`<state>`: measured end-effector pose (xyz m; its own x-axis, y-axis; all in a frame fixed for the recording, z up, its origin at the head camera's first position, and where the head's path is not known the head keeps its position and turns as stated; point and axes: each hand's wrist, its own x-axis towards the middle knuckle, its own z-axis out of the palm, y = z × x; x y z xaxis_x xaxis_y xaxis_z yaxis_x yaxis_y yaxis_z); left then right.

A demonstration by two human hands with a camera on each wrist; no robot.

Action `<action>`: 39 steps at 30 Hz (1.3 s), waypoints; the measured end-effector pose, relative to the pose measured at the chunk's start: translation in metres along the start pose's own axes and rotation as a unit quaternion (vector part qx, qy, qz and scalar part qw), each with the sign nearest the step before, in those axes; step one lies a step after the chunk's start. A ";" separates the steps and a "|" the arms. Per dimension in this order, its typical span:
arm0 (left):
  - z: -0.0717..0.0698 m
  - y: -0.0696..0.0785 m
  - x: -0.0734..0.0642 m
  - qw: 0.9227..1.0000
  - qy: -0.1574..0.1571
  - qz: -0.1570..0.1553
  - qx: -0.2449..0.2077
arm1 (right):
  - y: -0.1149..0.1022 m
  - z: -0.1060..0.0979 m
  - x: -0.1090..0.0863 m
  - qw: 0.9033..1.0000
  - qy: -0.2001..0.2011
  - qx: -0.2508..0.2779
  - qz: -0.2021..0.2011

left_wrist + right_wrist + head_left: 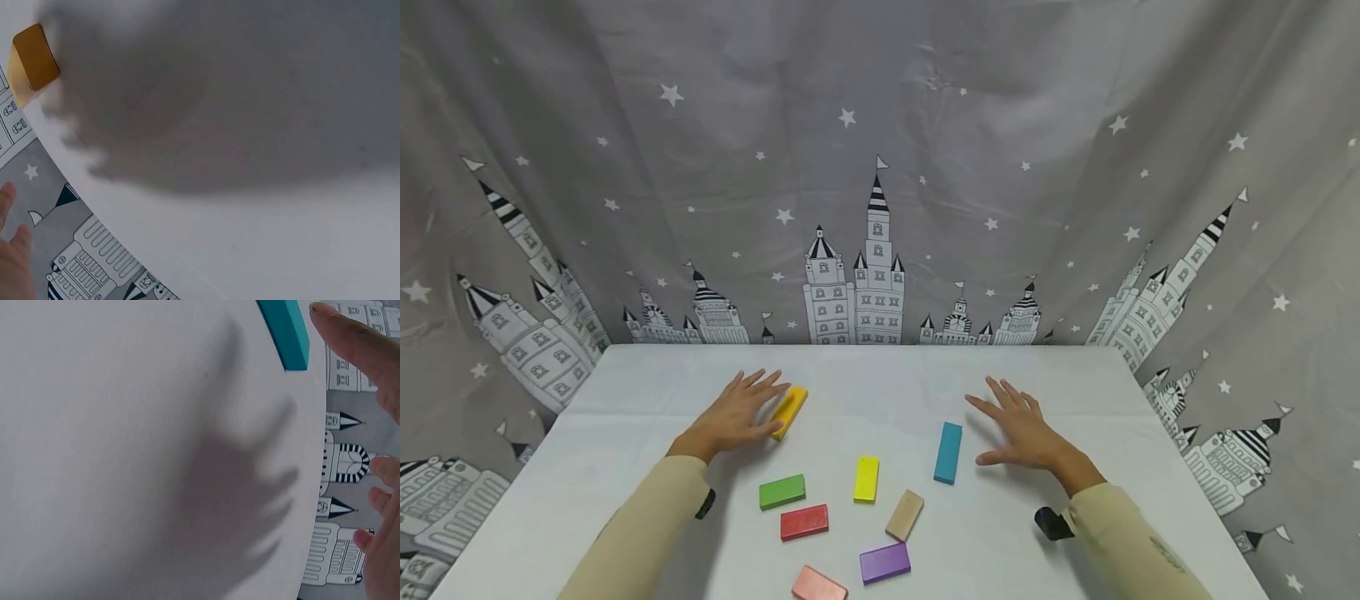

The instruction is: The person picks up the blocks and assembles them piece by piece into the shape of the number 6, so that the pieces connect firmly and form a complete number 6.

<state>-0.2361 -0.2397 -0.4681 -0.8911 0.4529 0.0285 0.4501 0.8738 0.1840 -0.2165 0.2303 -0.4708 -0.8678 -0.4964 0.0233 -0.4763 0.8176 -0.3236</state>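
Note:
Fingers spread, my left hand (735, 417) hovers beside an orange-yellow block (789, 412) at the left of the table, overlapping its edge in the head view. The left wrist view has that orange-yellow block (36, 57) at its upper left, apart from the fingertips (5, 200). To the right, my right hand (1018, 427) is held over the table with splayed fingers, just right of a teal-blue block (948, 452). In the right wrist view the thumb points toward the teal-blue block (287, 334) with a gap between them. Neither hand holds anything.
Between the forearms lie a green block (782, 492), a red block (804, 522), a yellow block (866, 479), a bare wood block (905, 515), a purple block (885, 563) and a pink block (818, 584). The white table (865, 375) ends at a grey castle-print curtain (1037, 200).

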 end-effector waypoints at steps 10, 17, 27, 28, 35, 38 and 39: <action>0.004 0.003 0.009 0.999 -0.040 -0.004 0.004 | -0.017 0.003 0.012 0.998 -0.053 0.022 -0.035; 0.010 -0.001 0.009 0.998 -0.062 0.010 -0.003 | -0.025 0.011 0.020 0.994 -0.086 0.030 -0.054; 0.015 -0.002 0.008 0.996 -0.091 -0.009 -0.013 | -0.032 0.017 0.023 0.990 -0.108 0.023 -0.088; 0.015 -0.002 0.007 0.996 -0.093 -0.009 -0.009 | -0.033 0.018 0.023 0.990 -0.111 0.022 -0.089; 0.016 -0.001 0.007 0.995 -0.097 -0.008 -0.005 | -0.036 0.019 0.025 0.988 -0.116 0.012 -0.097; 0.015 0.000 0.008 0.995 -0.099 -0.014 -0.018 | -0.035 0.020 0.026 0.988 -0.114 0.013 -0.101; 0.015 0.000 0.008 0.995 -0.099 -0.012 -0.017 | -0.035 0.020 0.026 0.988 -0.114 0.015 -0.100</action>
<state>-0.2422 -0.2338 -0.4828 -0.8708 0.4614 -0.1696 0.4241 0.8796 0.2155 -0.2195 0.1832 -0.4781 -0.7003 -0.7031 -0.1233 -0.6279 0.6889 -0.3622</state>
